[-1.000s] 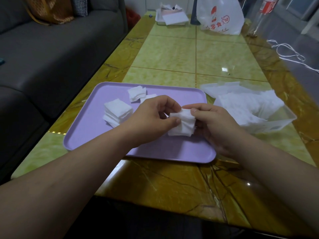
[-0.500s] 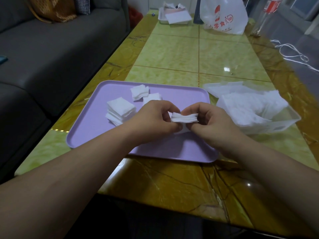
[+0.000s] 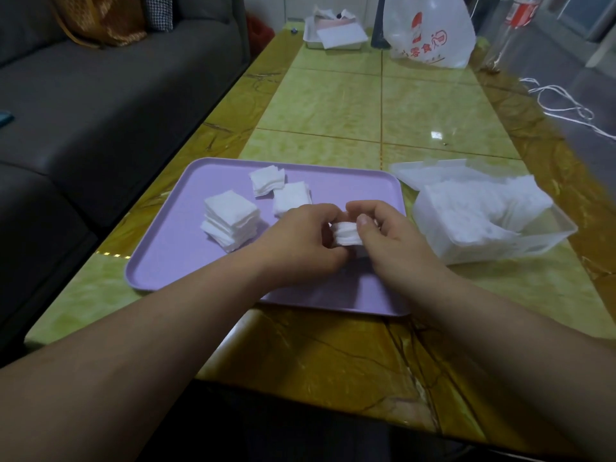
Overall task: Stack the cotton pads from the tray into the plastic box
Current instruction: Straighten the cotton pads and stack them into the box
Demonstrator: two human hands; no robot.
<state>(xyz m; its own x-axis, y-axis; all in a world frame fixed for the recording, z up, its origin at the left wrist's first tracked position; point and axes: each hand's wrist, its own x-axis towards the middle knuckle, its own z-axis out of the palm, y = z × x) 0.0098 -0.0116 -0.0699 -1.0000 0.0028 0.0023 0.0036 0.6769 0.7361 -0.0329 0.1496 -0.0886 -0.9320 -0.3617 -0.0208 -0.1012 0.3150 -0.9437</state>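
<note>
From my remote seat I see both grips over the right part of the purple tray (image 3: 173, 258). The left grip (image 3: 300, 241) and the right grip (image 3: 390, 241) are bare hands, each with curled fingers pinching the same small stack of cotton pads (image 3: 346, 234) from opposite sides, its edge towards me and held just above the tray.

More pads lie on the tray. A taller stack (image 3: 230, 218) sits left of my grips, a small pile (image 3: 267, 180) lies near the far rim, and another pile (image 3: 291, 198) is just behind the left grip.

The plastic box (image 3: 500, 243) stands on the tabletop (image 3: 333, 105) just right of the tray, heaped with loose pads (image 3: 466, 201) that rise above its rim. Its clear lid (image 3: 413, 170) lies behind it. Between the held stack and the box come the right grip itself, the tray's right rim and the box's near wall.

At the far end of the tabletop are a white plastic bag (image 3: 430, 31) and a shallow white tray of papers (image 3: 336, 38). The bag carries a red logo and red Chinese characters, two of which look like 零食. The rest is too blurred to read.

A bottle with a red label (image 3: 518, 11) stands far right, its print unreadable. A grey sofa (image 3: 100, 95) runs along the left and white cable (image 3: 566, 105) lies on the floor at right.
</note>
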